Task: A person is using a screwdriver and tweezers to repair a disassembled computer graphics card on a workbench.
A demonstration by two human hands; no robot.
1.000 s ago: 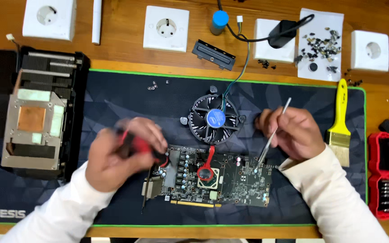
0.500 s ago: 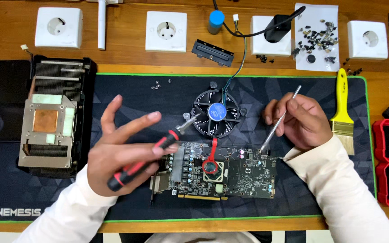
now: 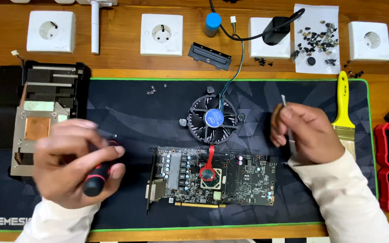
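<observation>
Warm wooden desk under even light, dark green-edged mat across its middle.

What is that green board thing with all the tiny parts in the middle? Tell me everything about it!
The circuit board lies flat on the dark desk mat, below the round fan. It is dark and long, crowded with small silver cylinders and chips, with gold contacts along its lower edge and a metal bracket at its left end. A red ring sits around its square central chip. Neither hand touches it.

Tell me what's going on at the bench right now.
A person works over a bare circuit board on a dark mat. The left hand grips a red-and-black screwdriver, off the board. The right hand holds a thin metal tool upright. A round fan lies behind the board.
</observation>
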